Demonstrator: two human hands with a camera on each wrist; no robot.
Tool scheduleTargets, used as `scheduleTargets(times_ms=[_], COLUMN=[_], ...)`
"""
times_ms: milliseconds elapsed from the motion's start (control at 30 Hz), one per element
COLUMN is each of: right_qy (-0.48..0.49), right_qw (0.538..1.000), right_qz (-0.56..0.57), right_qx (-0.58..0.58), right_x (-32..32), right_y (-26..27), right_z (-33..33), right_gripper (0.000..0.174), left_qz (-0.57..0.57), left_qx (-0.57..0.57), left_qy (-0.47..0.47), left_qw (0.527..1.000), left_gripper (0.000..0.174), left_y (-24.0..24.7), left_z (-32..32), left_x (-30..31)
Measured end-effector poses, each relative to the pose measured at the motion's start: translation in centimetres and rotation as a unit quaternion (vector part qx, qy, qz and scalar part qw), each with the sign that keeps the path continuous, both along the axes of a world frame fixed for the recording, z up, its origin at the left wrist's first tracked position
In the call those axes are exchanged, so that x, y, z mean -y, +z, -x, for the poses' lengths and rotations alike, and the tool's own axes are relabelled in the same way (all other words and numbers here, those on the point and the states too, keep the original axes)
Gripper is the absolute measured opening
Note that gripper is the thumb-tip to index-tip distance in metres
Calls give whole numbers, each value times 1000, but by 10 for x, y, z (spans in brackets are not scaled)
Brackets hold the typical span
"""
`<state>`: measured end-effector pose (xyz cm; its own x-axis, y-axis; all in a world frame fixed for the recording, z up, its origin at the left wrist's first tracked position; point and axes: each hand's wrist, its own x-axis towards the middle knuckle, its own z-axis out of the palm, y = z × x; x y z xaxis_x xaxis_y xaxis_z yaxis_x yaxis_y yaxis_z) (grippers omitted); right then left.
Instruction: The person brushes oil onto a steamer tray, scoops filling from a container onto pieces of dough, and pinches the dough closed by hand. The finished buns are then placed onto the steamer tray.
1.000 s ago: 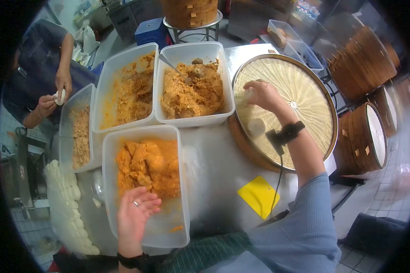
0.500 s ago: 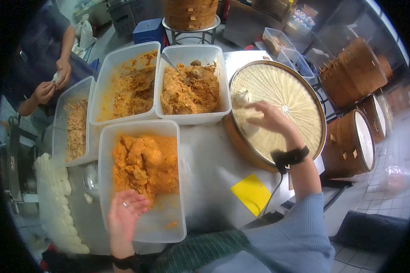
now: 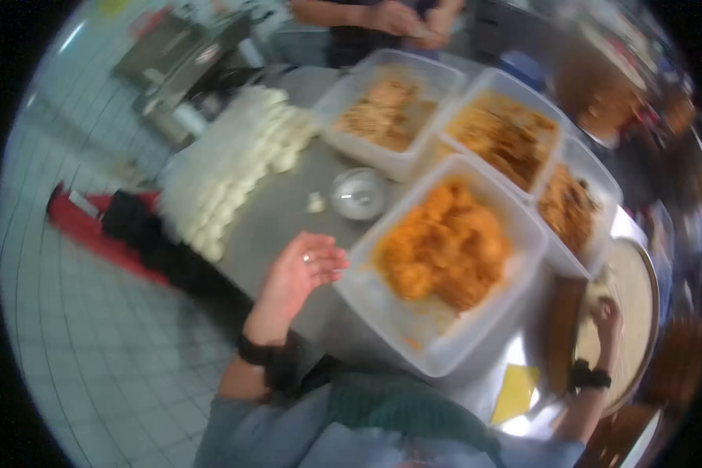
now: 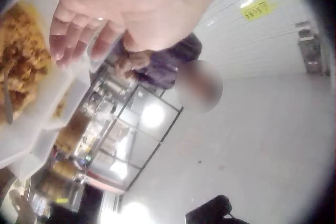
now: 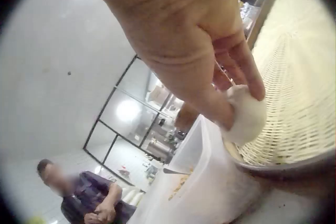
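In the right wrist view, my right hand [image 5: 184, 40] has thumb and fingers round a white dough bun [image 5: 247, 116] at the rim of a woven tray [image 5: 299, 98]. The same hand [image 3: 608, 320] appears small and blurred over the tray [image 3: 632, 312] in the head view. My left hand [image 3: 292, 273], palm up with relaxed fingers and a ring on one, hovers empty beside a tub [image 3: 429, 363] of orange filling [image 3: 444, 242]. Its fingers hang loosely in the left wrist view, where the hand [image 4: 136, 8] holds nothing.
Rows of white dough pieces [image 3: 249, 171] lie at the table's left. Beside them are a small dough scrap [image 3: 315, 203] and a metal bowl [image 3: 359, 193]. More filling tubs stand behind. A yellow scraper [image 3: 515, 394] lies near the front edge; another person's hands [image 3: 413, 23] work opposite.
The head view has swung left, bringing the dough rows and floor into sight. My right hand, spread above the tray before, now grips a bun there. My left hand stays empty, now left of the orange-filling tub.
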<state>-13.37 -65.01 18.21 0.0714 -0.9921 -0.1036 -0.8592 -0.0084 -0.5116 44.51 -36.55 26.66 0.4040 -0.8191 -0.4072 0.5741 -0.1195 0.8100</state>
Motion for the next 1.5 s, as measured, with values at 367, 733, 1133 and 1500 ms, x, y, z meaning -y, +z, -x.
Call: scheduleTargets(times_ms=[367, 733, 1133, 1500], right_qy=[128, 464, 542, 355], right_qw=[984, 872, 790, 900], right_qz=[122, 153, -225, -128], right_qx=[-39, -18, 178, 218], right_x=[2, -149, -262, -264], right_y=[109, 186, 32, -47], right_z=[-126, -481, -679, -665], right_gripper=[47, 44, 55, 30], left_qz=[-337, -332, 90, 13], left_qx=[327, 591, -88, 35], left_qy=[508, 360, 277, 67], left_qw=[722, 641, 952, 997], left_gripper=[36, 26, 29, 47], left_y=[-206, -184, -113, -153], left_z=[-226, -240, -217, -183], left_x=[-144, -136, -157, -105])
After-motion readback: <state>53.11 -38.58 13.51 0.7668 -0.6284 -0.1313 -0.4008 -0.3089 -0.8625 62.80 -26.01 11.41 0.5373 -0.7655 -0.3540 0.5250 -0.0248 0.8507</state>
